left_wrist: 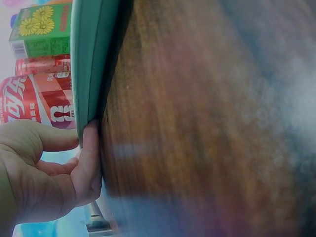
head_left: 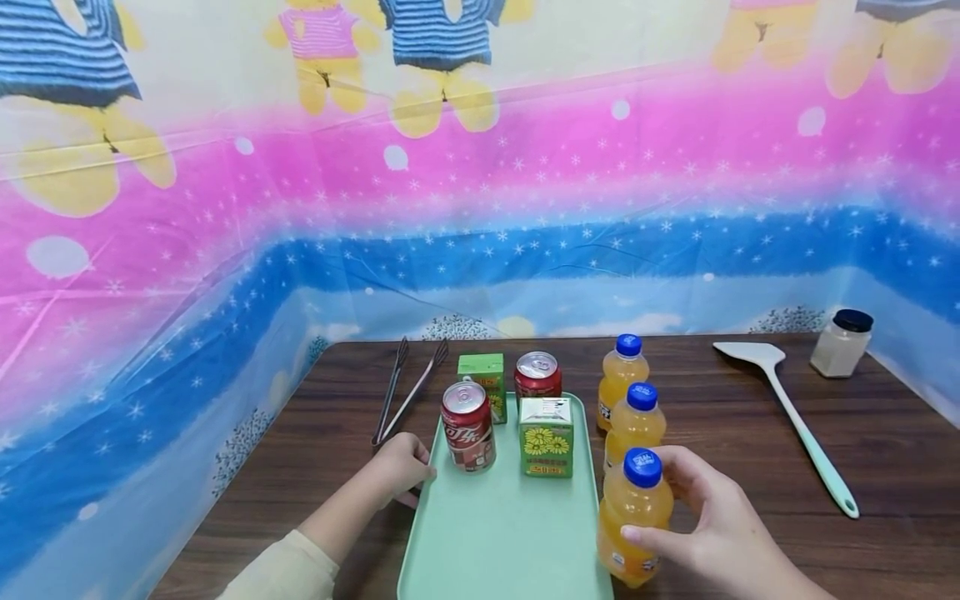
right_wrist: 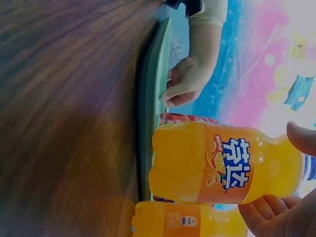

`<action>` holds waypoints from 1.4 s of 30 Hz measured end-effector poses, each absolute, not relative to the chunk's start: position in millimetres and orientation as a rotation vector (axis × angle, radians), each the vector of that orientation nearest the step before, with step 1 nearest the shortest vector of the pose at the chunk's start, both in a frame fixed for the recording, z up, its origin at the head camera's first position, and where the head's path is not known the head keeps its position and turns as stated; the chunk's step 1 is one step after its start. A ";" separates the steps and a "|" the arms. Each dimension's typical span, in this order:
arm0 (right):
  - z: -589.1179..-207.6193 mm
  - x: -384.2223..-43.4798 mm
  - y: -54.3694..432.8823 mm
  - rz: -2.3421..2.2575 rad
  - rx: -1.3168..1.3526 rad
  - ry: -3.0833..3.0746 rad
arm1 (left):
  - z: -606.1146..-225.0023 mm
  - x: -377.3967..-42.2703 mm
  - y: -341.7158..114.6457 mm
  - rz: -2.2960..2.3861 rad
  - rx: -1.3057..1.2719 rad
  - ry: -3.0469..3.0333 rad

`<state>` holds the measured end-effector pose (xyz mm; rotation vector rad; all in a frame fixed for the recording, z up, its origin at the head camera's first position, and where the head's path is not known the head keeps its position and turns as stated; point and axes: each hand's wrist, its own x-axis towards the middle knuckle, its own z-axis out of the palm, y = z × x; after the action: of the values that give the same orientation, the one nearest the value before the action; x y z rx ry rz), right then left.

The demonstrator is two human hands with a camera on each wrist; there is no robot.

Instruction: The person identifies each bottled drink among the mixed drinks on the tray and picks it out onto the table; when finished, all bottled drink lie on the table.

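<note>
My right hand grips an orange soda bottle with a blue cap, thumb on one side and fingers on the other. In the right wrist view the bottle's base is raised off the table, beside the tray's right edge. Two similar bottles, a middle one and a far one, stand in line behind it. My left hand pinches the left rim of the green tray, thumb above and fingers at its underside. On the tray are a front red cola can, a rear can, a front green drink carton and a rear carton.
Metal tongs lie left of the tray on the dark wooden table. To the right lie a spatula with a pale green handle and a black-lidded jar. A patterned cloth hangs behind the table.
</note>
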<state>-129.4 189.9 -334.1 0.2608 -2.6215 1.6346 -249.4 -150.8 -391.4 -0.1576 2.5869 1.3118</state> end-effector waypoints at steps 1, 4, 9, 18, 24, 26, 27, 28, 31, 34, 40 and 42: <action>-334.7 -129.7 191.1 1.633 0.251 -2.622 | -391.4 -249.5 -150.9 1.311 -0.157 2.589; -336.6 -130.1 194.6 1.614 0.238 -2.622 | -391.5 -249.9 -151.2 1.311 -0.165 2.593; -340.6 -130.3 200.5 1.585 0.214 -2.633 | -391.6 -249.9 -151.2 1.301 -0.181 2.597; -347.4 -133.2 208.6 1.576 0.139 -2.690 | -390.7 -249.3 -149.5 1.316 -0.162 2.579; -348.2 -132.7 210.7 1.558 0.144 -2.707 | -390.6 -250.2 -148.8 1.306 -0.160 2.589; -348.0 -132.6 210.6 1.549 0.156 -2.702 | -390.3 -250.8 -148.9 1.310 -0.168 2.593; -347.9 -132.5 210.5 1.548 0.160 -2.698 | -390.1 -251.0 -149.0 1.313 -0.172 2.592; -348.0 -132.6 210.4 1.551 0.167 -2.694 | -389.8 -251.0 -149.0 1.310 -0.172 2.593; -348.1 -132.4 210.1 1.575 0.178 -2.687 | -388.5 -250.8 -148.9 1.307 -0.172 2.592; -347.6 -133.1 210.4 1.593 0.209 -2.683 | -387.4 -250.4 -149.7 1.299 -0.168 2.597; -345.6 -135.6 212.7 1.559 0.300 -2.679 | -387.5 -251.0 -150.0 1.296 -0.179 2.602; -345.3 -136.3 213.4 1.545 0.312 -2.690 | -388.2 -251.4 -149.9 1.299 -0.179 2.603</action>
<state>-136.3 213.4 -345.3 0.3123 -2.6901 1.5448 -251.4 -149.9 -388.2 -0.1787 2.6028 1.2987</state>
